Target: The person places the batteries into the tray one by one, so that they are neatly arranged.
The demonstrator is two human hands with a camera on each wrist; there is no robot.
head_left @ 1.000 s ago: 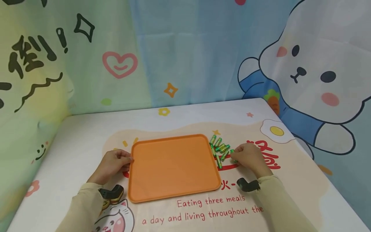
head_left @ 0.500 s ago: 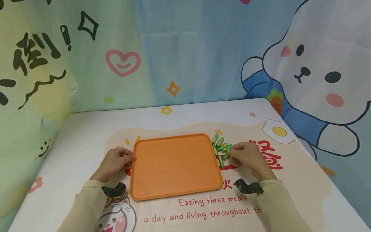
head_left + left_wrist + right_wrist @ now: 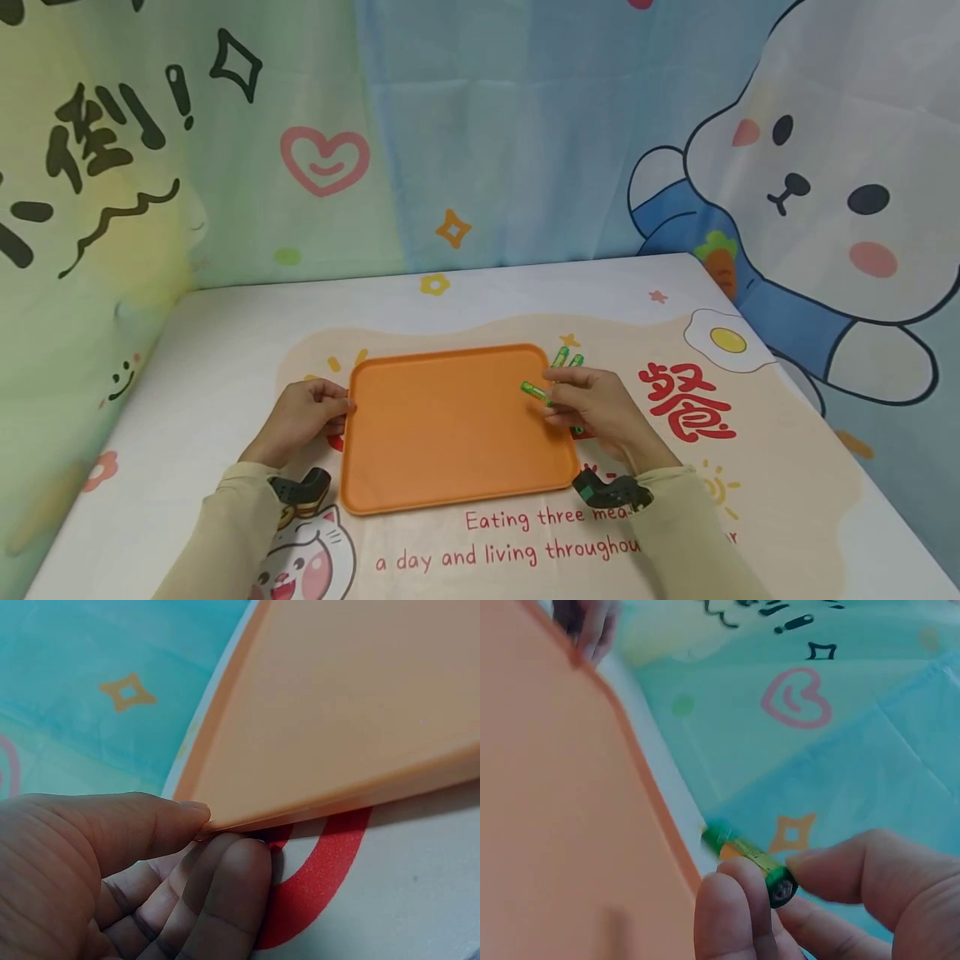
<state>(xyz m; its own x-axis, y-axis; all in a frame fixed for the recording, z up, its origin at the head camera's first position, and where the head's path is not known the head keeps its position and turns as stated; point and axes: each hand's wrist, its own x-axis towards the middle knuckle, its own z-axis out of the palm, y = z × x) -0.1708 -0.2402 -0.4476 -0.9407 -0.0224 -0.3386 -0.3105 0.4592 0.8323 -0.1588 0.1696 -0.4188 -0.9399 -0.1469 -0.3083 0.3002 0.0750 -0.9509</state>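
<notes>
An orange rectangular tray (image 3: 457,433) lies on the table. My left hand (image 3: 303,417) pinches its left rim between thumb and fingers; the left wrist view shows the thumb (image 3: 187,814) on top of the rim and the fingers underneath. My right hand (image 3: 596,408) holds one green and yellow battery (image 3: 746,855) between thumb and fingers, over the tray's right edge. In the head view that battery (image 3: 534,390) points left, above the tray. Other green batteries (image 3: 561,357) lie on the table just beyond the tray's right rim, partly hidden behind my right hand.
The table wears a printed cloth (image 3: 525,575) with red lettering, a cat and an egg picture. Behind it hangs a pale blue and green curtain (image 3: 487,150) with cartoon prints. Dark wrist cameras (image 3: 611,490) sit on both sleeves.
My right hand has picked up a battery from the group and moved left with it, over the tray's right edge. My left hand keeps its hold on the tray's rim.
</notes>
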